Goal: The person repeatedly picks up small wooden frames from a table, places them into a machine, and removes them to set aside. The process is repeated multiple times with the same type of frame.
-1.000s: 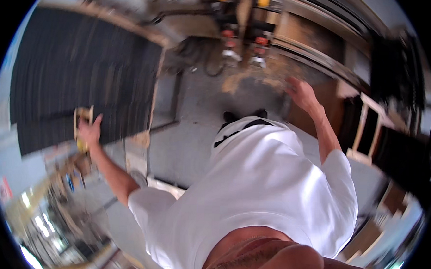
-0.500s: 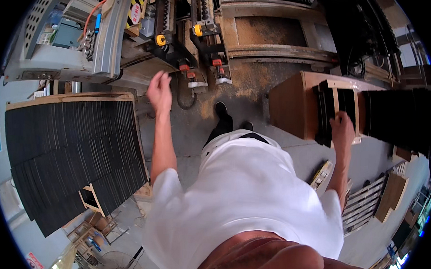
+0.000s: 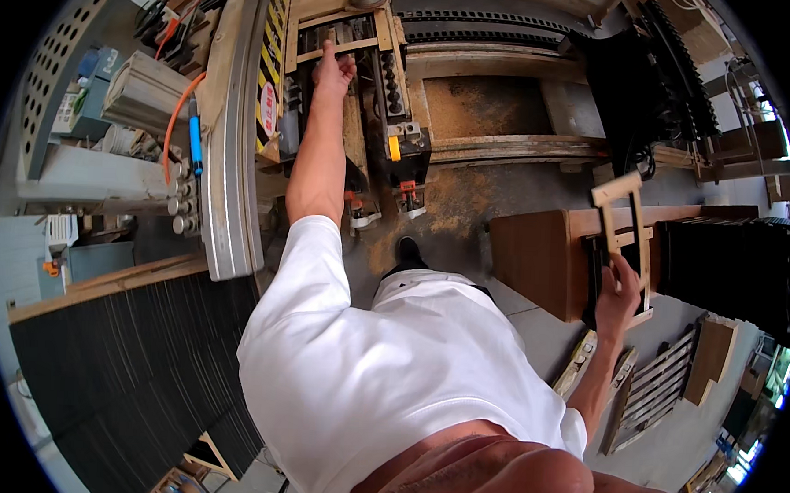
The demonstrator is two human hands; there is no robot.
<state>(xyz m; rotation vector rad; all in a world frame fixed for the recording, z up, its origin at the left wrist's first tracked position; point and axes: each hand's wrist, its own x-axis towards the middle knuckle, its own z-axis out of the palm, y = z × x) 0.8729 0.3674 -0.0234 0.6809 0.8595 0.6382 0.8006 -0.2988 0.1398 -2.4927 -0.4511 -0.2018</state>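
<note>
Since the earlier frame, the left hand has stretched forward and the right hand has raised a pale rectangular wooden frame. Right fingers close round its near end, holding it tilted by the brown wooden box. Grey floor lies open beside the box. Farther off, a long silver metal rail edges the left forearm's space, near yellow-and-black striped tape and a red-printed white sticker. Left fingers, partly curled, reach a second pale wooden frame; whether they grip it, I cannot tell.
</note>
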